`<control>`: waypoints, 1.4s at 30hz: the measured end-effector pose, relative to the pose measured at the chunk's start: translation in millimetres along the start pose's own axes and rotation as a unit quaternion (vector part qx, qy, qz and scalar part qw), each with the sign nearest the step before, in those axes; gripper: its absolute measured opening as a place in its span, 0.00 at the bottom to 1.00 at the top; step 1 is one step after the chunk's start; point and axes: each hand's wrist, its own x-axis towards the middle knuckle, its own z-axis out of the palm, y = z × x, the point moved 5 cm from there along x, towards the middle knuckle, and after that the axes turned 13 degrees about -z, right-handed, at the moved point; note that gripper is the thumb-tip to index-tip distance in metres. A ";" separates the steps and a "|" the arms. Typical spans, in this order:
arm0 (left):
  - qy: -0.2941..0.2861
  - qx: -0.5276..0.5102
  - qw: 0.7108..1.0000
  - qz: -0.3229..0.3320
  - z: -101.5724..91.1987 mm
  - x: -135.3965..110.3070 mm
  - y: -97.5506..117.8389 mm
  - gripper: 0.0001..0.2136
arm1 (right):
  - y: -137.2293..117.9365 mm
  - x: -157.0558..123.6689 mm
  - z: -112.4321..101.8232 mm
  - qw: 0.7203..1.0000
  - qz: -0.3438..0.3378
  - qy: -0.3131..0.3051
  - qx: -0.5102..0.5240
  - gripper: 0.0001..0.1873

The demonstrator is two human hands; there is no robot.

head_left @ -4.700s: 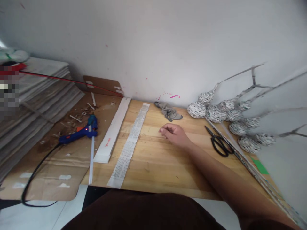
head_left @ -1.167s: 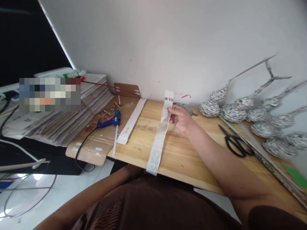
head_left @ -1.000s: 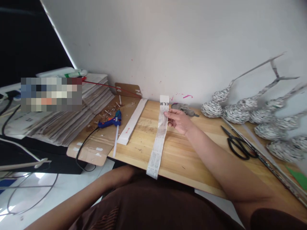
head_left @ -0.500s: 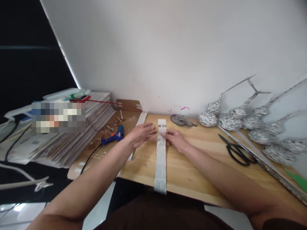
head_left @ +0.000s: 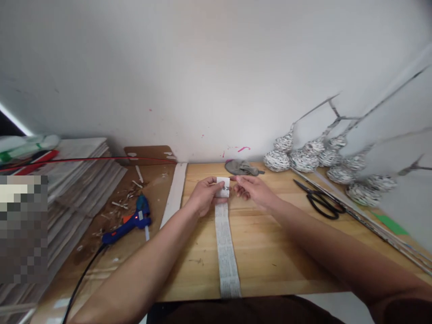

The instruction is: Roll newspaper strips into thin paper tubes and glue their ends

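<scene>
A long strip of printed newspaper (head_left: 224, 252) runs from the table's front edge up to my hands. My left hand (head_left: 205, 195) grips its far end, the thumb on top and the fingers behind, and that end is lifted off the wood. Large black characters show beside the thumb. My right hand (head_left: 251, 189) is closed at the strip's upper right corner, thumb and index finger pressed together and the other fingers curled. Its index fingertip meets the strip's edge; whether anything lies in the pinch is hidden.
On the left, a blue glue gun (head_left: 130, 222) lies on a scrap-littered brown board, beside stacked newspapers (head_left: 91, 180). A white strip (head_left: 173, 193) borders the board. To the right are black scissors (head_left: 320, 202), woven paper gourds (head_left: 303, 159) and long thin rods (head_left: 367, 227). A grey cloth item (head_left: 243, 168) sits by the wall.
My left hand, open beside the strip before, now grips its far end. My right hand has shifted to the upper right corner. The strip's end has been raised, and the view has turned rightward.
</scene>
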 end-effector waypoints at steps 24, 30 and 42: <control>-0.036 0.071 0.997 -0.001 0.9 1.7 -20.7 0.15 | 6.4 -1.3 13.2 0.999 -0.041 0.006 -0.026 0.17; -0.010 0.061 0.998 0.011 -1.9 0.9 -17.4 0.18 | 12.6 3.5 5.7 0.999 -0.021 0.013 0.036 0.22; -0.025 0.066 0.998 0.007 -1.2 -4.1 -7.3 0.12 | 10.5 -6.0 14.8 0.993 0.060 -0.101 0.026 0.16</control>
